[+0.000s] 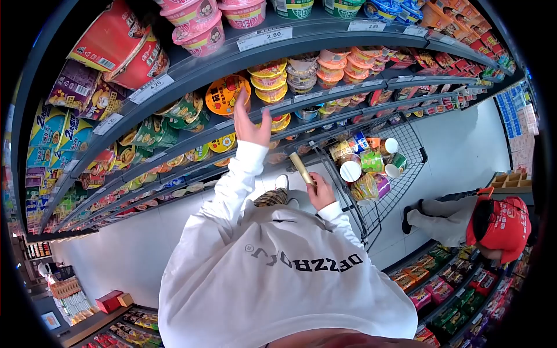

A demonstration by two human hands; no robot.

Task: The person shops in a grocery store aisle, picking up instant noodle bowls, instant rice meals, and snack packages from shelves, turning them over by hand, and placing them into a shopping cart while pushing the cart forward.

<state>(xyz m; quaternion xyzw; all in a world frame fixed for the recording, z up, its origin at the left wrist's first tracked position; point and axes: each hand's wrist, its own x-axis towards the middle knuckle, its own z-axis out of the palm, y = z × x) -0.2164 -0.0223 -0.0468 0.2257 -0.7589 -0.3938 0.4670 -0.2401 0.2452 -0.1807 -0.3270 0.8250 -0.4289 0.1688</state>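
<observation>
My left hand (252, 124) reaches up to the shelf, its fingers stretched out and its thumb apart. The fingertips are at the front of an orange instant noodle bowl (220, 100); whether they touch it I cannot tell. Yellow noodle bowls (270, 81) are stacked just to the right of it. Lower down, my right hand (321, 192) is closed around the pale yellow handle (300, 168) of a shopping cart (380, 217). Several noodle cups and packets (371, 161) lie in the wire basket of the cart.
Shelves of noodle packs curve across the top and left, with price tags (265, 39) along the edges. Large red noodle tubs (110, 37) stand at the upper left. A person in a red vest (503, 226) is at the right, beside another shelf of packaged goods (441, 278).
</observation>
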